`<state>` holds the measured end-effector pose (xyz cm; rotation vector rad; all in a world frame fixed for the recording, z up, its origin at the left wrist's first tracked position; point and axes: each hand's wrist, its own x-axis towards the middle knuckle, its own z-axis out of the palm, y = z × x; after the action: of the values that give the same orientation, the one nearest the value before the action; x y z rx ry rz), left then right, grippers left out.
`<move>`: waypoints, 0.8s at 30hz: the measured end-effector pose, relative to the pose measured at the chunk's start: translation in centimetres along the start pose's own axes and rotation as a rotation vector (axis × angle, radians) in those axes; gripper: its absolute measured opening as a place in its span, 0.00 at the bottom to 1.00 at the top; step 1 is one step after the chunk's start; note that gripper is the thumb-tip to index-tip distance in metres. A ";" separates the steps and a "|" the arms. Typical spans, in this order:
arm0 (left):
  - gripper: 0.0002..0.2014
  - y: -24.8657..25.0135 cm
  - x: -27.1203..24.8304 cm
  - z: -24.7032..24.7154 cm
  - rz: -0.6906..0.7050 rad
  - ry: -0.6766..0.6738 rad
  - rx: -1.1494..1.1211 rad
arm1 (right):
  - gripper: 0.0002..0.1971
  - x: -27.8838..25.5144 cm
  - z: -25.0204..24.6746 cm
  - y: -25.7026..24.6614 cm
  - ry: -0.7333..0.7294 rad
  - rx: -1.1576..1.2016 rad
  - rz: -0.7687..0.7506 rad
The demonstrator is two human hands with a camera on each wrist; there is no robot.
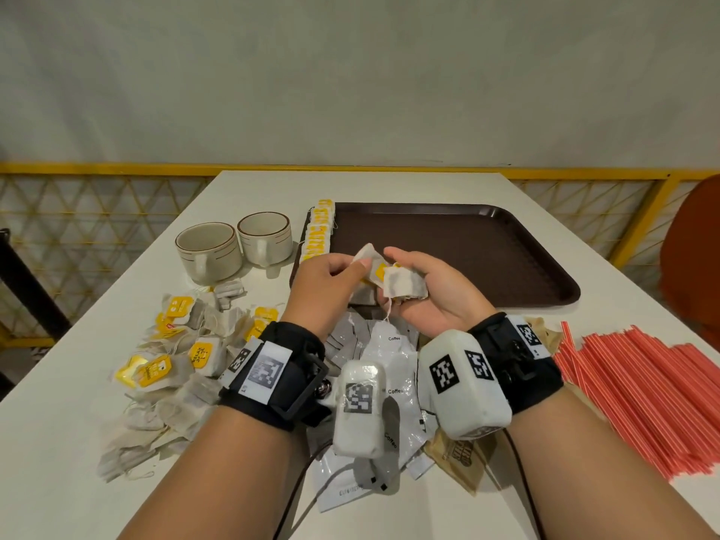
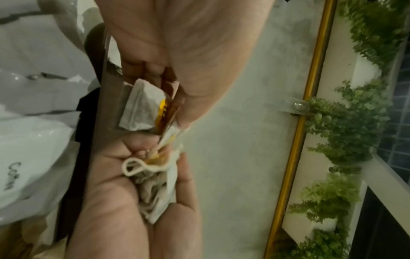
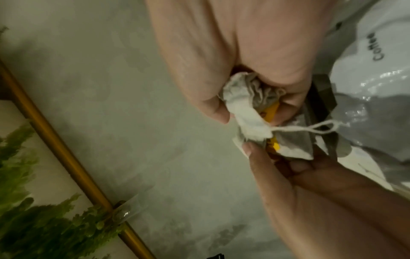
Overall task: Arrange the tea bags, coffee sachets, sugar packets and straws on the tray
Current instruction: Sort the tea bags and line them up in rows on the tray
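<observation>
Brown tray bare beyond, left hand and right hand pinching tea bags.

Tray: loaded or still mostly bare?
Mostly bare. The brown tray shows only a row of tea bags along its left edge; the straws lie off it.

Two cups; one tray; tea bags, straws too many to count.

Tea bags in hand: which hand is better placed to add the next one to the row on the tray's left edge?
Left hand: it pinches one tea bag free of the right hand's bunch and is nearer the row.
</observation>
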<state>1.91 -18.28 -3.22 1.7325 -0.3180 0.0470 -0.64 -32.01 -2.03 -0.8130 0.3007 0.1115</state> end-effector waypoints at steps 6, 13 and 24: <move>0.10 0.0 0.6 -0.8 -0.086 0.077 -0.222 | 0.04 -0.2 -0.3 -0.4 0.038 0.064 0.044; 0.09 0.3 0.7 -1.1 -0.203 0.025 -0.511 | 0.15 -1.0 -0.2 -0.3 -0.076 -0.339 -0.117; 0.07 0.4 0.6 -0.9 -0.116 0.004 -0.328 | 0.02 -1.0 0.1 0.0 0.010 -0.442 -0.318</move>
<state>2.52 -17.56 -2.56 1.4221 -0.2084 -0.0824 -1.59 -31.93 -1.64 -1.2896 0.1532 -0.1305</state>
